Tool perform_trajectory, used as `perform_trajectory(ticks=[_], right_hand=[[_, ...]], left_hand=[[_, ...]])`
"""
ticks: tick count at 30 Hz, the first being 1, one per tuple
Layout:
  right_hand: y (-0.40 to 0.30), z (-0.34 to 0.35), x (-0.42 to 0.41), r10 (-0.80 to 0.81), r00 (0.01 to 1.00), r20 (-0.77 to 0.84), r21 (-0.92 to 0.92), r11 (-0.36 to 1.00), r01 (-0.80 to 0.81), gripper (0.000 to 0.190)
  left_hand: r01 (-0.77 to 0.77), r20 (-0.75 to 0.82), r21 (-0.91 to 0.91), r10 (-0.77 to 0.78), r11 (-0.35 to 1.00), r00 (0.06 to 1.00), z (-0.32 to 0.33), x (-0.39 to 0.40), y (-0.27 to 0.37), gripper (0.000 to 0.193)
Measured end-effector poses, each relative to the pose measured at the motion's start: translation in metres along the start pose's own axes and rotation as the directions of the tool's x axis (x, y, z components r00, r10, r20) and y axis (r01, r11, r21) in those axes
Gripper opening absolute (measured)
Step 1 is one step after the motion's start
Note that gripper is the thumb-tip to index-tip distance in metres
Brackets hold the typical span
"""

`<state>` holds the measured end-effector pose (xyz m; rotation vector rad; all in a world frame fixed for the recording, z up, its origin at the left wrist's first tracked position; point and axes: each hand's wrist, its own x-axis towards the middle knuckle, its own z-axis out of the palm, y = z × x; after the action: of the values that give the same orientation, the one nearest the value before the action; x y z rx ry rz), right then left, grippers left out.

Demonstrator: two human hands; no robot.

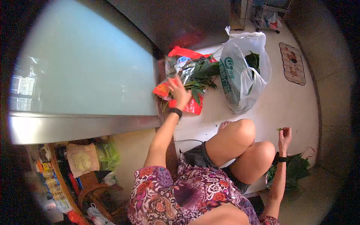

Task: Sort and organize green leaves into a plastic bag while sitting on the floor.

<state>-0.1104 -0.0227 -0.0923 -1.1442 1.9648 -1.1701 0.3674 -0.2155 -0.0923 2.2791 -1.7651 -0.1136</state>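
My left hand has its fingers spread over a heap of leafy green stems, which lies on red and clear plastic packaging on the floor. Nothing shows in its grasp. My right hand is raised beyond my knees, its fingers pinching a small green leaf piece. Below its wrist, partly hidden by the forearm, lies a pile of dark green leaves. A translucent white plastic bag with green print stands upright between the two hands, farther off, with dark green leaves inside.
A glass-topped table with a metal edge fills the left side. Below it stand a wooden chair and shelves with packages. A patterned mat lies at the right, and a wheeled rack stands at the back. A dark cable crosses the floor.
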Motion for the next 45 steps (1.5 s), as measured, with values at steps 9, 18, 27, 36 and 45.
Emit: perform_trajectory(ticks=[9, 18, 27, 36, 45], right_hand=[[-0.013, -0.020, -0.014, 0.110, 0.994, -0.012, -0.156, 0.981, -0.111, 0.007], [-0.010, -0.035, -0.037, 0.176, 0.983, -0.045, -0.251, 0.951, -0.182, 0.008], [-0.018, -0.041, -0.045, 0.170, 0.982, -0.083, -0.244, 0.952, -0.186, 0.005], [-0.066, -0.037, -0.011, 0.096, 0.995, -0.034, -0.223, 0.970, -0.101, 0.006], [-0.173, -0.006, 0.030, -0.087, 0.993, 0.082, 0.049, 0.995, 0.083, 0.006]], left_hand=[[-0.101, 0.456, 0.224, -0.013, 0.969, 0.890, 0.055, 0.009, -0.076, 0.133], [-0.117, 0.234, 0.222, 0.063, 0.968, 0.970, 0.107, 0.008, -0.092, 0.039], [-0.042, 0.295, -0.073, 0.062, 0.996, 0.953, 0.124, 0.010, -0.091, 0.037], [0.120, 0.458, -0.374, 0.071, 0.919, 0.886, 0.098, -0.053, -0.049, 0.031], [0.349, 0.416, -0.712, -0.035, 0.609, 0.909, 0.057, -0.090, -0.062, 0.039]])
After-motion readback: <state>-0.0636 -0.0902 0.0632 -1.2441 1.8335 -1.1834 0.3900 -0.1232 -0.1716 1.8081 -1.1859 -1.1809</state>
